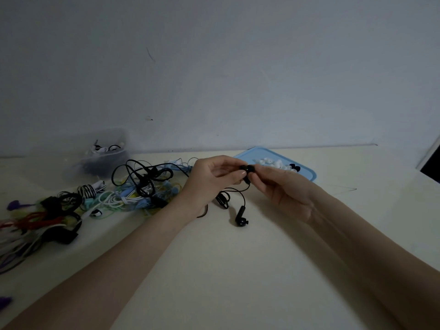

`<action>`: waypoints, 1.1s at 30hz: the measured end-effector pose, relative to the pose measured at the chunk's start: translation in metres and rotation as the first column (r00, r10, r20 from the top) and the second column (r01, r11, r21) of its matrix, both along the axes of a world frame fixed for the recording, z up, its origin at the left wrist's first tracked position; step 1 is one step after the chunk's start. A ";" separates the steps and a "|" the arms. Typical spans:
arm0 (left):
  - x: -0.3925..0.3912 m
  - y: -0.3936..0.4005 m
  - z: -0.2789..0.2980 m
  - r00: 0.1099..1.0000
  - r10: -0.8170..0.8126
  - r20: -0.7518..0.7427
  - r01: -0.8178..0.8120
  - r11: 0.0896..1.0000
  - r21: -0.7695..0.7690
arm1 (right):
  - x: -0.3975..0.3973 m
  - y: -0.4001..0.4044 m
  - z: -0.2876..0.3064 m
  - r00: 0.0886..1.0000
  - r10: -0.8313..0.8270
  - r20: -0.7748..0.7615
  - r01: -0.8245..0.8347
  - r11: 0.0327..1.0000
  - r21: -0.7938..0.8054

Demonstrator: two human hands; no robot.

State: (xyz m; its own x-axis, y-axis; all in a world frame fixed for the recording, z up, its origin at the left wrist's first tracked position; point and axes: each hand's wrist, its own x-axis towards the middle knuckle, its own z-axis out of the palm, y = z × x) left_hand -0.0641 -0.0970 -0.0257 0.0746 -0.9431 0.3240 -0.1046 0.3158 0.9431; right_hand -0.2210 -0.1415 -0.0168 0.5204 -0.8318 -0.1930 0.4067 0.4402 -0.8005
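At the centre of the frame, the left hand (pixel 212 179) and right hand (pixel 283 186) pinch a small black wired earbud (pixel 246 169) between curled fingertips, just above the cream table (pixel 214 270). Its twin earbud (pixel 240 219) lies below, seemingly untouched. Fingers hide whether a tip is going on or coming off. Behind them, white silicone tips (pixel 273 164) lie on the pale blue plastic tray (pixel 309 176).
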 end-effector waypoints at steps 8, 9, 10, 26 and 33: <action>-0.004 -0.004 -0.007 0.932 0.140 0.333 -0.121 0.990 -0.077 | -0.017 -0.013 0.019 0.569 -0.627 -0.532 -0.046 0.621 -0.782; -0.005 -0.005 -0.008 0.914 0.141 0.382 -0.119 0.990 -0.079 | -0.020 -0.016 0.023 0.497 -0.687 -0.531 -0.123 0.550 -0.826; -0.005 -0.006 -0.010 0.897 0.136 0.420 -0.113 0.990 -0.080 | -0.023 -0.018 0.026 0.453 -0.712 -0.537 -0.190 0.511 -0.838; -0.002 -0.008 -0.013 0.625 0.141 0.768 -0.112 0.990 -0.091 | -0.039 -0.033 0.016 0.003 -0.700 -0.714 -0.534 0.603 -0.594; 0.005 -0.009 -0.009 0.615 0.100 0.782 -0.154 0.988 -0.005 | -0.036 -0.032 0.029 0.140 -0.725 -0.675 -0.510 0.531 -0.676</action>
